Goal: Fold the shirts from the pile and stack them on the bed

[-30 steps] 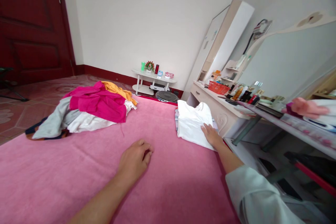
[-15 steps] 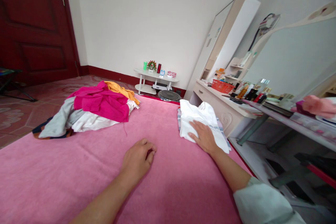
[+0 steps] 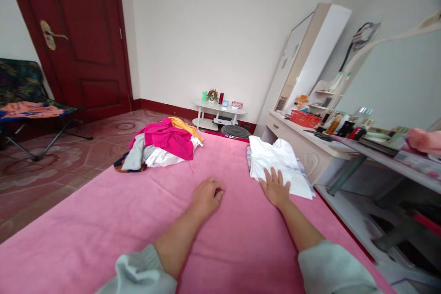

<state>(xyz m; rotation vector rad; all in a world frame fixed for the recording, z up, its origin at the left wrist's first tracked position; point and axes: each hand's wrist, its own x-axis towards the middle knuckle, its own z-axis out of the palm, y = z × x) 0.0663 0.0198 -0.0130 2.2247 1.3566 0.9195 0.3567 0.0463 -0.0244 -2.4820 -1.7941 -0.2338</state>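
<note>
A folded white T-shirt [image 3: 275, 158] with small printed lettering lies on other folded clothing [image 3: 249, 158], whose striped edges show beneath it. On the shirt's near edge my right hand [image 3: 276, 189] rests flat, palm down, its fingers spread. My left hand [image 3: 206, 196] lies on the pink bedspread [image 3: 234, 229], loosely curled, thumb close to the index finger and nothing seen in it. Beyond it to the left is a heap of loose clothes: a magenta garment [image 3: 170, 138] on top, an orange one [image 3: 188, 127], a white one [image 3: 163, 156] and a grey one [image 3: 134, 154].
Right of the bed stands a white dressing table [image 3: 299, 140] with a red basket [image 3: 305, 118], bottles and a mirror [image 3: 389, 78]. A low white stand [image 3: 220, 109] is by the far wall. At left are a folding chair [image 3: 31, 110] and a dark red door [image 3: 82, 41].
The view has swung left, bringing the chair and door handle into sight. My right hand has slid toward the T-shirt's near edge. My left hand stays curled on the bedspread.
</note>
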